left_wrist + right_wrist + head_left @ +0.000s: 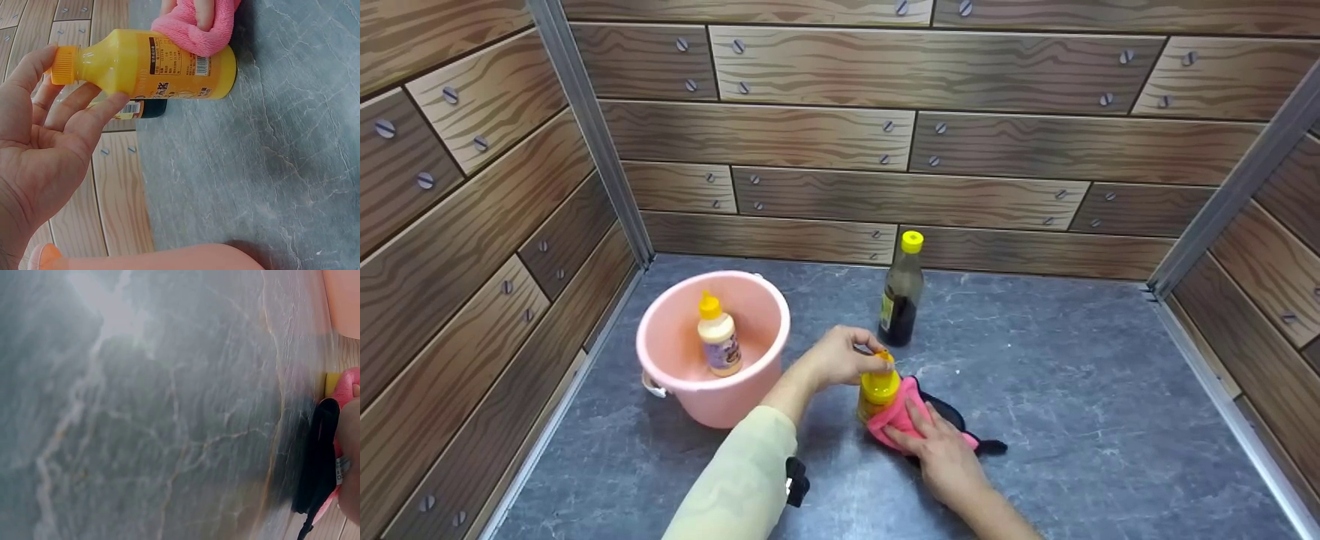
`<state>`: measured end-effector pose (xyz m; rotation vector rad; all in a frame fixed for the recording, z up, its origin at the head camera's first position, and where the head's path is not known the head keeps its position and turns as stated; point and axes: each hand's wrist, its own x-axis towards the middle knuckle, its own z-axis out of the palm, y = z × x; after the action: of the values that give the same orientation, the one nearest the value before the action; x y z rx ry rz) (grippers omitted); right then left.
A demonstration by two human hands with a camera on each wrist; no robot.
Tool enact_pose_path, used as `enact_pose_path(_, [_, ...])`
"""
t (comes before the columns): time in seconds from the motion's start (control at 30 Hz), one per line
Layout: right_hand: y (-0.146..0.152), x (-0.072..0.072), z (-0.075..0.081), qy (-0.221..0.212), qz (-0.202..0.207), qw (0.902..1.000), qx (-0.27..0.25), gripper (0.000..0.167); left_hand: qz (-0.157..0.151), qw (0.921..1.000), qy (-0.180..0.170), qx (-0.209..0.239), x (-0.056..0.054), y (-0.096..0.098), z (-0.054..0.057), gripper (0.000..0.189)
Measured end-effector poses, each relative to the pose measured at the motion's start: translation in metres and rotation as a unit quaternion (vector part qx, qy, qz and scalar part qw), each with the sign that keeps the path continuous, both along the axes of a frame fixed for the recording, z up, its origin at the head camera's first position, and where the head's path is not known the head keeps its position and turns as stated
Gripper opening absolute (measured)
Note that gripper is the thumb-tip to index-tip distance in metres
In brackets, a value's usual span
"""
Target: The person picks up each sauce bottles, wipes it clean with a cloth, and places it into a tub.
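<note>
My left hand [840, 358] pinches the orange-yellow cap [64, 64] of a yellow sauce bottle [121, 62]. The bottle stands upright on the grey floor, with printed text and a barcode on its label. A pink plush cloth [904, 416] with a black side [318, 461] lies bunched against the lower part of the bottle. My right hand [949, 454] holds this cloth and presses it to the bottle's side, thumb and fingers spread over it. In the right wrist view only an edge of the right hand [351, 455] shows.
A pink bucket [712, 386] stands on the left, with a cream-coloured bottle [718, 337] with a yellow cap inside. Behind my hands stands a dark glass bottle [901, 300] with a yellow cap. Wood-patterned walls [825, 139] enclose the grey marbled floor [1095, 397].
</note>
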<state>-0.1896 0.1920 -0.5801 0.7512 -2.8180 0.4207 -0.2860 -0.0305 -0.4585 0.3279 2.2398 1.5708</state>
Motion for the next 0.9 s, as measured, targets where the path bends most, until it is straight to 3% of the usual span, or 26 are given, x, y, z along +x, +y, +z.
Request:
enact_pose_path(0.43, [-0.003,0.0,0.004,0.001,-0.032,0.9986,0.043,0.06,0.006,0.9999,0.006,-0.011,0.0,0.001,0.002,0.013])
enact_pose_path(0.67, [0.0,-0.001,0.007,-0.01,-0.065,0.9967,0.049,0.054,0.004,0.9999,0.01,0.006,0.0,0.002,0.0,0.014])
enact_pose_path(0.9, [0.01,-0.002,0.011,-0.016,-0.128,0.9917,0.003,0.061,-0.009,0.9996,0.026,-0.006,-0.001,0.0,-0.001,0.012])
